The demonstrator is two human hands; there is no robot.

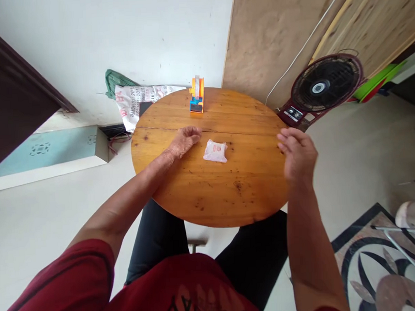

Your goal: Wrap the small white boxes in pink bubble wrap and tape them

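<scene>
A small packet wrapped in pinkish bubble wrap (215, 151), with red print showing through, lies on the round wooden table (226, 191). Just left of it, my left hand (186, 140) rests on the tabletop with its fingers curled inward, apart from the packet. Nothing shows in those fingers. Over the table's right edge my right hand (299, 155) is raised, its fingers bent in toward the thumb. Whether anything small is pinched there is hidden. An orange and blue tape dispenser (197, 95) with a roll of clear tape stands at the table's far edge.
A dark red fan (319, 87) stands beyond the table at the right. Behind the left edge lie a printed white sack (146, 95) and a green bag (116, 80). A white cable (301, 50) runs down the wooden panel.
</scene>
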